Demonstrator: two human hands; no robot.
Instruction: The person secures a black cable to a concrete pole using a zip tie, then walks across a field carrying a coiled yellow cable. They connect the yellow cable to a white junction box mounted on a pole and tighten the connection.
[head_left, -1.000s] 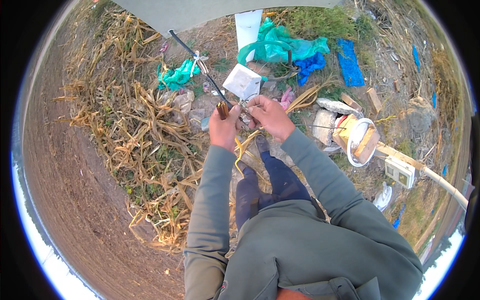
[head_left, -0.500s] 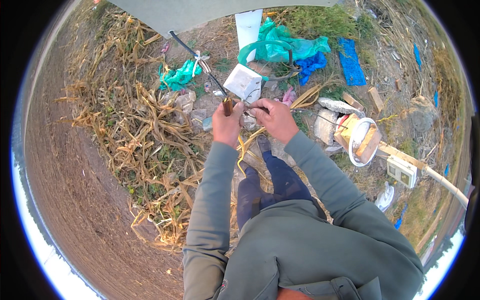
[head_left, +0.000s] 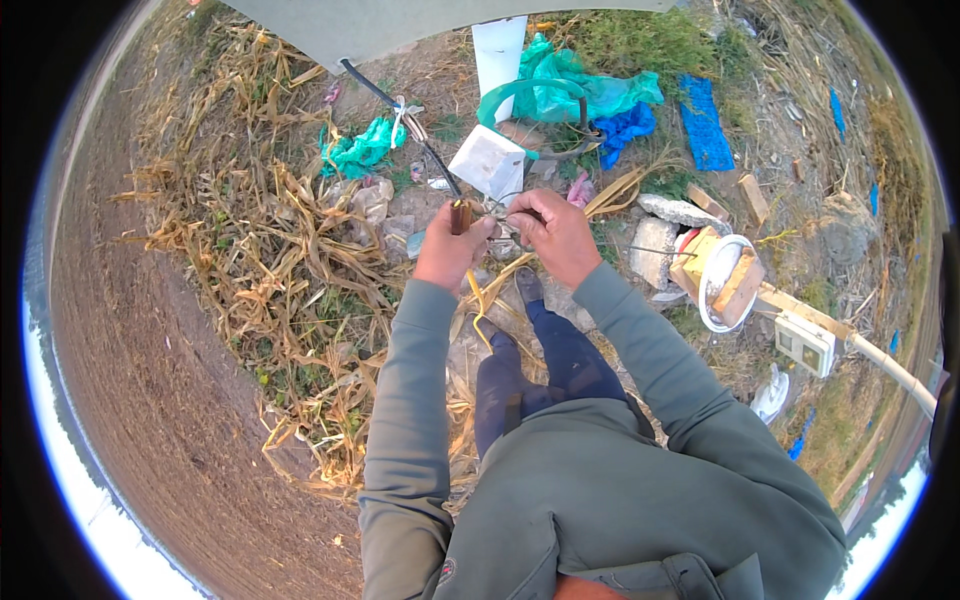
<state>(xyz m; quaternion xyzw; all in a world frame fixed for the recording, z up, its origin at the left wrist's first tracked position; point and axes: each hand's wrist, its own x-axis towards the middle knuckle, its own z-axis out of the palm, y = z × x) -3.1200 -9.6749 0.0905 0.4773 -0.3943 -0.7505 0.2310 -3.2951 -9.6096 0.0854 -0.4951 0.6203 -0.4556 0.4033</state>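
Note:
My left hand (head_left: pixel 447 252) is closed round a short brown handle (head_left: pixel 460 217) that stands up above the fist, with a bit of yellow at its top. A black cable (head_left: pixel 368 83) comes down from a grey panel (head_left: pixel 420 22) to this hand. White strips (head_left: pixel 405 110) are tied about the cable partway along. My right hand (head_left: pixel 556 236) pinches thin wire ends (head_left: pixel 500 208) just right of the left fingertips; the fingers hide much of them. Below the left hand hangs a yellow wire (head_left: pixel 478 297), reaching down near my feet.
Dry corn stalks (head_left: pixel 300 240) cover the ground on the left. Ahead lie a white box (head_left: pixel 487 163), a green hoop (head_left: pixel 490 103) and green sheeting (head_left: pixel 600 95). Right stand a white-rimmed bucket (head_left: pixel 708 285), a meter box (head_left: pixel 803 343) and a pole (head_left: pixel 890 370); rubble (head_left: pixel 655 250) lies close by.
My left hand has shifted slightly down and left with the brown handle. The right hand has moved a little to the right, and its fingers are drawn in more around the wire ends.

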